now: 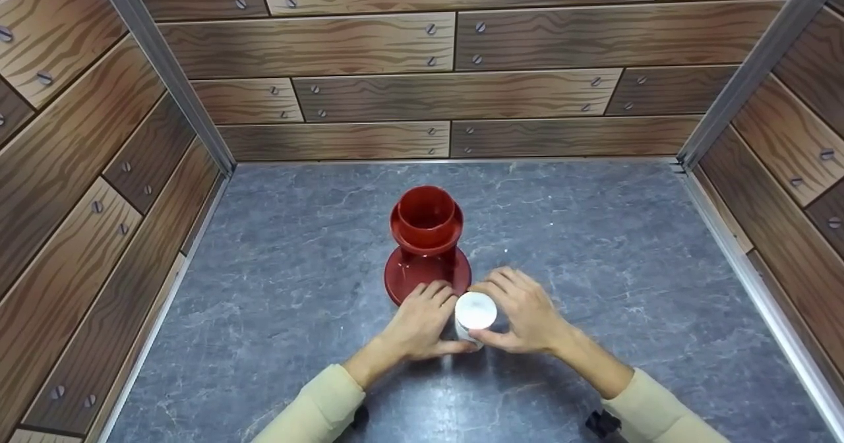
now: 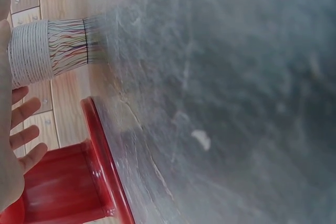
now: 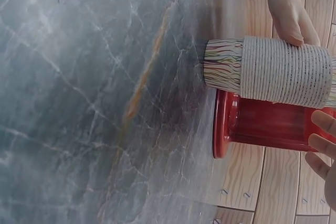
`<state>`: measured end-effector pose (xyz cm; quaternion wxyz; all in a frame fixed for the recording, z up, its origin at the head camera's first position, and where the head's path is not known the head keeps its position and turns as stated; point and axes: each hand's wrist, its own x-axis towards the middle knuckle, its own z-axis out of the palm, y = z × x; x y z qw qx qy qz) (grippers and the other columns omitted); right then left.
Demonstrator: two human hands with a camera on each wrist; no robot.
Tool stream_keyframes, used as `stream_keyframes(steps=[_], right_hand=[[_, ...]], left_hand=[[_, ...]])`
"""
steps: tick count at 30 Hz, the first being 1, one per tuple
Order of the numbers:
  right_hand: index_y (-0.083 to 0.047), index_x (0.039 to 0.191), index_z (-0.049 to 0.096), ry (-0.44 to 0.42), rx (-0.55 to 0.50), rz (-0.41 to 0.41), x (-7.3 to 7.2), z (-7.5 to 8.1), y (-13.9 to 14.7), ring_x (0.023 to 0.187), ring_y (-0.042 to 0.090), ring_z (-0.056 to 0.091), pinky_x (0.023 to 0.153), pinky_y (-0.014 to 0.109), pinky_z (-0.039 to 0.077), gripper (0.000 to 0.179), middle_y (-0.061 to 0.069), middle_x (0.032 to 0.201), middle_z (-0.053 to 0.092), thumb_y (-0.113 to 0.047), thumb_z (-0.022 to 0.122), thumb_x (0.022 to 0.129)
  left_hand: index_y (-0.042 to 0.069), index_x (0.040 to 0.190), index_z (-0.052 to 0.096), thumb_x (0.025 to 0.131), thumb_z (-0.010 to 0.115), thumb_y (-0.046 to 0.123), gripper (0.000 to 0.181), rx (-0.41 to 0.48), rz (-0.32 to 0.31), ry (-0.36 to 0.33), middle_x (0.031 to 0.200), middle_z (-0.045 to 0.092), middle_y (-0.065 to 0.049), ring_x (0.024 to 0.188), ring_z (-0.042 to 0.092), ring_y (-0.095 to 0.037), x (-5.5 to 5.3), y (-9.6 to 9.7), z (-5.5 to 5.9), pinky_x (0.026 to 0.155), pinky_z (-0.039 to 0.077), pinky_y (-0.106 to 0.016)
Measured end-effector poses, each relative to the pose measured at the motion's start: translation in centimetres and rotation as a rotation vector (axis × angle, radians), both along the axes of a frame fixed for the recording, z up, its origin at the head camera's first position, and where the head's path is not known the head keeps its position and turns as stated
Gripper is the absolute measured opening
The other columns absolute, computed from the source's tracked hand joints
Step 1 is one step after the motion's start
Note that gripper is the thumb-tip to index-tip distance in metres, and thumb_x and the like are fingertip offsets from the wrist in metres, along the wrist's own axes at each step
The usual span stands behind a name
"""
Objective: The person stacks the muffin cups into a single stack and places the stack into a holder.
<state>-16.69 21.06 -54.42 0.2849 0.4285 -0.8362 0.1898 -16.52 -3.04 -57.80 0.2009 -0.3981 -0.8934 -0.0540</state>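
A tall stack of paper cups [image 3: 286,72] stands on the table between both hands, with a white round top in the head view. White rims fill its middle, above a colourfully streaked lower cup. My right hand [image 1: 524,314] holds it from the right, thumb in front and fingers behind. From the left, my left hand [image 1: 419,321] holds it lower down between thumb and index finger, other fingers spread. Right behind the stack rises a red stand [image 1: 422,271] with a wide round base. A red cup-shaped top [image 1: 426,215] with an open mouth crowns it.
The grey marbled tabletop [image 1: 297,252] spreads around the stack and stand. Wood-patterned panels wall it in at the back [image 1: 369,41], left [image 1: 59,186] and right [image 1: 784,186], with metal strips along the side edges.
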Motion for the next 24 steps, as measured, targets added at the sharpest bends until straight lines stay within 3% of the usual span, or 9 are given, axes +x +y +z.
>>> stream_keyframes(steps=[17,24], right_hand=[[-0.018,0.125,0.070,-0.094,0.034,-0.021,0.43,-0.91,0.15,0.104,0.015,0.063,0.087,0.037,0.055,0.061,-0.002,0.111,0.070,-0.063,0.076,0.083],[-0.018,0.125,0.071,-0.119,0.063,-0.039,0.60,-0.99,0.26,0.104,0.015,0.063,0.085,0.035,0.054,0.063,-0.002,0.111,0.070,-0.065,0.074,0.084]], left_hand=[[0.015,0.124,0.068,0.084,0.056,0.089,0.085,-0.021,-0.005,0.018,0.119,0.070,0.000,0.121,0.063,-0.020,0.08,-0.03,-0.59,0.097,0.054,-0.037],[0.016,0.127,0.067,0.083,0.055,0.090,0.087,-0.050,0.002,-0.012,0.121,0.070,0.000,0.122,0.063,-0.020,0.12,0.00,-0.95,0.097,0.055,-0.038]])
